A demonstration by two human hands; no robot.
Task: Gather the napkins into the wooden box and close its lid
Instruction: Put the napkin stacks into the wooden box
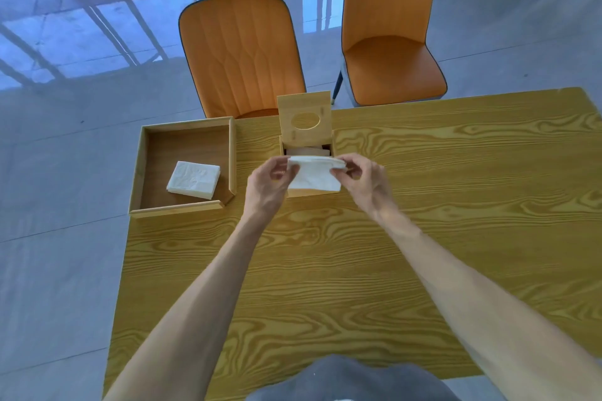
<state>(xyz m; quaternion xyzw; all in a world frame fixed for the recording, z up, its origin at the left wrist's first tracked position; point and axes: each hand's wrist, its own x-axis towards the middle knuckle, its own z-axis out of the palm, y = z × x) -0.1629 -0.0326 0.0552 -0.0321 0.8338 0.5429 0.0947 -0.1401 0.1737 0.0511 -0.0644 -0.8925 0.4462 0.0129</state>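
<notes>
A small wooden box (308, 193) stands at the table's far middle, its hinged lid (304, 119) with an oval hole standing upright behind it. Pale napkins lie inside the box. Just above the box's front edge both hands hold a white folded napkin stack (315, 175): my left hand (268, 182) pinches its left end, my right hand (363, 181) its right end. Another white napkin stack (193, 179) lies in the wooden tray (176, 208) to the left.
Two orange chairs (241, 52) (391, 29) stand behind the wood-grain table (439, 205). The tray overhangs the table's left edge slightly. Grey tiled floor lies to the left and behind. A grey garment shows at the bottom edge.
</notes>
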